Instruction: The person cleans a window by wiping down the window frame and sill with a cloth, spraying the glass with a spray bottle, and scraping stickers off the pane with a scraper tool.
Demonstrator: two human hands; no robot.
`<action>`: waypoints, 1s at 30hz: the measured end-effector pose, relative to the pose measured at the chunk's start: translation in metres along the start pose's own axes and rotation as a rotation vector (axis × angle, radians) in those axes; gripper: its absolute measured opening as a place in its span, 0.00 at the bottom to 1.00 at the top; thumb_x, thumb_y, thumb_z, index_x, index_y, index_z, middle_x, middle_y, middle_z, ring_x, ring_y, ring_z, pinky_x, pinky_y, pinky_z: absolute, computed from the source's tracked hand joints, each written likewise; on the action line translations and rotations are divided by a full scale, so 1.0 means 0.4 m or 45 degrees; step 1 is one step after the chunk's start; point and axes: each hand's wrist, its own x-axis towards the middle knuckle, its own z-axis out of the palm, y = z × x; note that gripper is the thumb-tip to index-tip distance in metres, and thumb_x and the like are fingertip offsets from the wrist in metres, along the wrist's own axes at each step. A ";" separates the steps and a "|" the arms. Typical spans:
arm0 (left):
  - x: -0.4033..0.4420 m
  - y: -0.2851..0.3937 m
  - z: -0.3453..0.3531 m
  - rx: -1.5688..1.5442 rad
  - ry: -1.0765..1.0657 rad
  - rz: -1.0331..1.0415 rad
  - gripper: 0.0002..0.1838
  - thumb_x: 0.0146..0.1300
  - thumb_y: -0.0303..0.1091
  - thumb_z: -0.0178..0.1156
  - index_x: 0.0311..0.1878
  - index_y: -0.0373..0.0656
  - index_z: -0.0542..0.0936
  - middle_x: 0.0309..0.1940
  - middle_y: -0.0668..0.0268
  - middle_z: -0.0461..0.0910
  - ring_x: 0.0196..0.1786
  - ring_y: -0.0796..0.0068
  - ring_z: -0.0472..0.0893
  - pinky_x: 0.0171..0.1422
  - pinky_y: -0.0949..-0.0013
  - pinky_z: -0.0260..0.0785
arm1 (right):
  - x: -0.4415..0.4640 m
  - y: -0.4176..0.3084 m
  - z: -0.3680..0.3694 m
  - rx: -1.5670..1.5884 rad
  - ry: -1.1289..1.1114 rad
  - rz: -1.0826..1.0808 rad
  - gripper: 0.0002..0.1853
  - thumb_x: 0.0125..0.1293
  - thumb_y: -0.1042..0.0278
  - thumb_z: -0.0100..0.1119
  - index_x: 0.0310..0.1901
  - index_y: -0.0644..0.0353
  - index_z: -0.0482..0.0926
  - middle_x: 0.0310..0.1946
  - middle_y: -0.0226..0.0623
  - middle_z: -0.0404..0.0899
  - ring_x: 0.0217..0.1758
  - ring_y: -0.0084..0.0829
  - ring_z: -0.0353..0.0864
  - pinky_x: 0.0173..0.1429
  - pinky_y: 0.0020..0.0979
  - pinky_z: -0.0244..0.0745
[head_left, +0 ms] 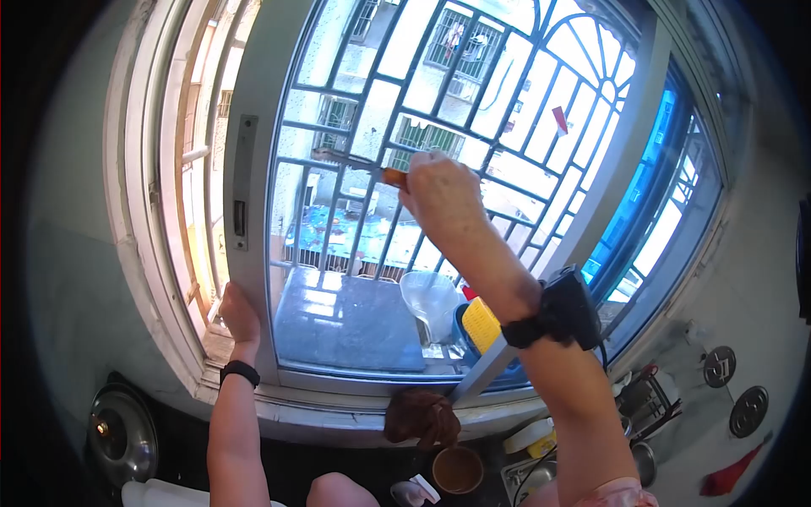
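Tool (346, 160) located in upper middle of the frame, in front of the window pane (355, 228). Orange handle (394, 177) seated in the right hand (443, 190); right fingers closed around it. Long axis: from the right fingers toward the left side of the frame, inclined slightly upward, crossing the window bars (397, 93) in view. Contact between tip and glass: cannot be determined. Nearer hand: right. Left hand (241, 317) positioned at lower left of the frame, beside the sash edge (253, 182), below and well apart from the tip; left fingers partly hidden, grip state cannot be determined
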 end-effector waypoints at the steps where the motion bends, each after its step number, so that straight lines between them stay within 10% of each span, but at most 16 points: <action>1: -0.002 0.010 -0.001 -0.002 -0.014 0.004 0.31 0.78 0.51 0.34 0.45 0.32 0.79 0.36 0.50 0.82 0.40 0.50 0.81 0.47 0.56 0.71 | -0.001 -0.016 -0.013 -0.048 -0.025 -0.003 0.12 0.58 0.67 0.67 0.38 0.66 0.78 0.36 0.44 0.80 0.41 0.39 0.85 0.43 0.36 0.82; 7: -0.001 0.008 -0.008 -0.002 -0.046 -0.008 0.32 0.78 0.51 0.34 0.48 0.32 0.79 0.37 0.50 0.83 0.41 0.53 0.82 0.48 0.58 0.72 | 0.003 -0.049 0.011 -0.205 -0.035 -0.124 0.09 0.54 0.75 0.66 0.35 0.70 0.81 0.31 0.44 0.77 0.33 0.33 0.84 0.30 0.28 0.82; 23: -0.003 -0.002 0.004 0.199 0.066 0.112 0.19 0.76 0.38 0.38 0.36 0.37 0.75 0.28 0.47 0.77 0.36 0.42 0.77 0.39 0.50 0.68 | -0.032 0.017 0.050 0.216 0.393 0.202 0.08 0.59 0.70 0.64 0.35 0.62 0.75 0.27 0.44 0.80 0.32 0.42 0.84 0.39 0.41 0.78; 25: 0.002 0.000 0.005 0.188 0.061 0.118 0.24 0.76 0.44 0.37 0.36 0.36 0.76 0.28 0.46 0.77 0.35 0.41 0.77 0.40 0.49 0.67 | -0.054 0.052 0.012 0.674 0.443 0.280 0.08 0.62 0.67 0.60 0.36 0.63 0.77 0.26 0.47 0.81 0.32 0.48 0.83 0.40 0.43 0.78; 30: 0.001 0.027 -0.005 0.112 -0.016 -0.020 0.31 0.77 0.54 0.34 0.42 0.34 0.78 0.33 0.45 0.80 0.40 0.45 0.80 0.44 0.53 0.69 | -0.029 0.028 0.017 0.319 0.074 0.140 0.11 0.62 0.65 0.65 0.37 0.65 0.81 0.25 0.44 0.83 0.29 0.40 0.86 0.37 0.35 0.80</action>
